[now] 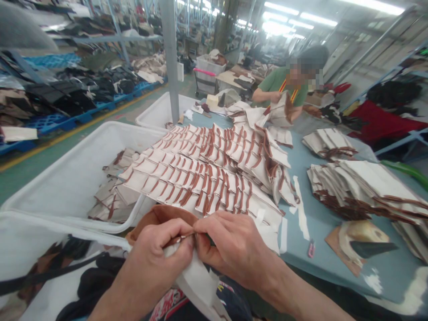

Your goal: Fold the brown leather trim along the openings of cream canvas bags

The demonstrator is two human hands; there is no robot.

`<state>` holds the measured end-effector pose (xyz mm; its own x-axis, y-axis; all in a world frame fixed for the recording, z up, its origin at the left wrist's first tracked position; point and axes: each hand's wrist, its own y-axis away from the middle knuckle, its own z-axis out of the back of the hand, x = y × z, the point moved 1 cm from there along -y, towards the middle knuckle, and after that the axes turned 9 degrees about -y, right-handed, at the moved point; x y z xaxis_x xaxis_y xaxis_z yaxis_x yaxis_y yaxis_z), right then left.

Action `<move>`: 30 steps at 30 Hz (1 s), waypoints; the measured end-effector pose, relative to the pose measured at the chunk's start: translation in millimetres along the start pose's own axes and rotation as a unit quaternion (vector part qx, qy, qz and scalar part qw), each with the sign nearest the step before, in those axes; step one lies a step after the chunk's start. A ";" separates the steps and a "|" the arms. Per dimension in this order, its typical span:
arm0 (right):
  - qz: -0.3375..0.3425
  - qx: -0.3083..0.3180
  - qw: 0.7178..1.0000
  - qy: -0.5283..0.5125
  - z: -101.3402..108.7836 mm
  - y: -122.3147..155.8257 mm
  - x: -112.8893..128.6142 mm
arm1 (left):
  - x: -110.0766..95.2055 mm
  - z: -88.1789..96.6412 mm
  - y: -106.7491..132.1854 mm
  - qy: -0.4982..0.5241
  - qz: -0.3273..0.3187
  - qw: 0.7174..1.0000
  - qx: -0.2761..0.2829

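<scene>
My left hand (157, 254) and my right hand (230, 245) meet at the bottom centre, both pinched shut on one white fabric piece with brown trim (195, 274). The fingertips press together on its brown edge. Just beyond my hands lies a wide overlapping spread of the same white pieces with brown strips (207, 174) on the blue-grey table (321, 249).
A white plastic bin (67, 178) at left holds more pieces; a second bin sits behind it. Stacks of pieces (364, 187) lie at right, with a cardboard scrap (357, 245). A person in a green shirt (281, 84) works at the table's far end. A grey post (170, 58) rises beside the bins.
</scene>
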<state>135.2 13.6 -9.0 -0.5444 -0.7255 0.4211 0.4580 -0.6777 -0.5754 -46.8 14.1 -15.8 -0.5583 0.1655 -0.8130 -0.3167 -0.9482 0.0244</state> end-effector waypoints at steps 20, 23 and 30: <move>0.204 0.055 0.977 -0.007 17.0 -2.2 -28.9 | 12.7 2.1 -3.0 0.281 0.125 0.942 0.133; 0.214 0.063 0.975 0.009 19.3 -3.6 -28.9 | 11.5 -2.9 -5.8 0.327 0.141 0.925 0.131; 0.213 0.077 0.974 -0.021 17.0 0.9 -38.0 | 12.5 -3.1 -3.7 0.330 0.179 0.912 0.166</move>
<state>168.3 38.5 -13.7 -0.2542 -0.9465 0.1988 0.7376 -0.3226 -0.5932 -50.2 18.8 -27.9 -0.1240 -0.4412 -0.8888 -0.4806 -0.7569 0.4428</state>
